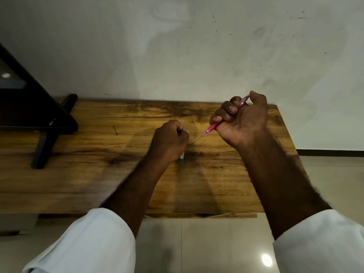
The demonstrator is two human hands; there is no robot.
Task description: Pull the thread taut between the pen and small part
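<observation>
My right hand (241,120) grips a pink mechanical pencil (211,128) in a fist above the wooden table (98,174). Its thumb rests on the pencil's top end and the tip points down and to the left. A thin dark lead (197,139) sticks out of the tip and slants toward my left hand (170,141). That hand is curled, with thumb and forefinger pinched together right at the lead's lower end. A small teal lead case (181,159) lies on the table, half hidden under my left wrist.
A loose dark lead (114,130) lies on the table to the left. A black stand (47,134) with angled legs occupies the table's left end. A white wall rises behind the table. Glossy floor tiles (197,243) lie in front and to the right.
</observation>
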